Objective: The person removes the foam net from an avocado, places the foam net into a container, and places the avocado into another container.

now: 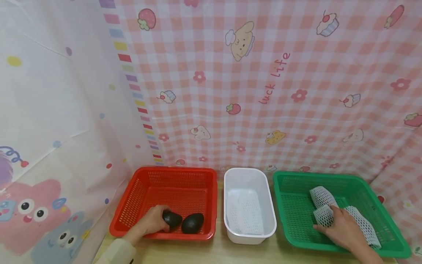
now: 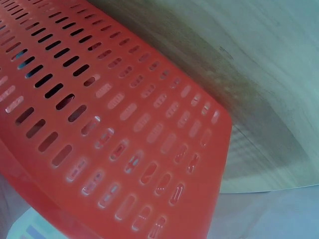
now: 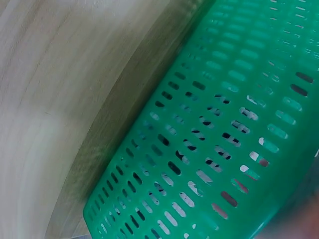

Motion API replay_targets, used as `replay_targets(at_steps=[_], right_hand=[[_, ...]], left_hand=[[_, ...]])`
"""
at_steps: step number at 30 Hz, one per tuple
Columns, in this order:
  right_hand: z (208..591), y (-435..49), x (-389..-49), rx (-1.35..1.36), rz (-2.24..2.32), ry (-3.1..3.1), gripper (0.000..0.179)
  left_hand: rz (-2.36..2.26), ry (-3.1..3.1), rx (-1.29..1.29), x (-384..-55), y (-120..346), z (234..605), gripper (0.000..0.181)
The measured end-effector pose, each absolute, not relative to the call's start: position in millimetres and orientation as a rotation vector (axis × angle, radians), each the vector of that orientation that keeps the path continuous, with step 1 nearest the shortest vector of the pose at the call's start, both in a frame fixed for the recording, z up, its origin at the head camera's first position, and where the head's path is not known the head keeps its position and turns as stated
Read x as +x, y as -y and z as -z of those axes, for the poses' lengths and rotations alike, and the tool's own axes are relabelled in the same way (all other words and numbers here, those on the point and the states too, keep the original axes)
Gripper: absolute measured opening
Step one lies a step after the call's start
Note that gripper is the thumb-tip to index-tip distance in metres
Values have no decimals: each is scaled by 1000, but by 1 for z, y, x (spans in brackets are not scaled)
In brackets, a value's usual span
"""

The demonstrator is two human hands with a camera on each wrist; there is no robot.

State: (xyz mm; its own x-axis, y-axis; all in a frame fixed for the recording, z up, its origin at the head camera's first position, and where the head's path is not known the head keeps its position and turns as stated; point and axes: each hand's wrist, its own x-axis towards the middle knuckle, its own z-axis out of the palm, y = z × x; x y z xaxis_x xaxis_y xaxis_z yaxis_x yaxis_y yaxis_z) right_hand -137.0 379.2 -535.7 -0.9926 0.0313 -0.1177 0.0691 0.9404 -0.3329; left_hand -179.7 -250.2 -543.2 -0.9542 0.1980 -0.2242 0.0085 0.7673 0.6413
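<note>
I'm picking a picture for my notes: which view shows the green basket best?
The head view: it shows the green basket from rim to floor, partly behind the right hand. The right wrist view catches only part, close up; the left wrist view shows none of it.

- Left basket (image 1: 181, 169): plain red.
- Right basket (image 1: 280, 207): plain green.
- Middle tub (image 1: 245, 239): plain white.
- Avocado-like pieces (image 1: 192, 223): near-black.
- Mesh sleeves (image 1: 323, 198): white, net-patterned.
- Back cloth (image 1: 211, 55): pink-and-white gingham, printed with strawberries, cupcakes and flowers, its edge striped in many colours.
- Side cloth (image 1: 66, 91): white, coloured dots, pink and blue characters.
- Table (image 1: 244, 256): pale wood grain.
- Cuff (image 1: 118, 251): cream.
</note>
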Motion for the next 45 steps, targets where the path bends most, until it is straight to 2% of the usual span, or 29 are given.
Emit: replay_targets(at_steps=[9, 12, 18, 21, 28, 37, 45], right_hand=[[544, -388, -141, 117, 548, -2890, 112], [547, -391, -141, 110, 573, -2877, 104], [550, -395, -143, 149, 626, -2812, 76], [551, -396, -143, 171, 624, -2775, 72], [551, -398, -145, 160, 614, -2798, 73], [539, -397, -143, 172, 668, -2817, 95], [530, -396, -141, 200, 696, -2824, 102]], left_hand=[[-945, -2659, 140, -183, 252, 542, 64], [-946, -2653, 151, -182, 253, 540, 66], [-961, -2634, 127, -181, 255, 539, 68], [-961, -2628, 124, -182, 255, 540, 68], [-968, -2637, 130, -179, 257, 538, 66], [-986, -2659, 97, -177, 261, 533, 67], [-1002, -2704, 102, -175, 263, 531, 67]])
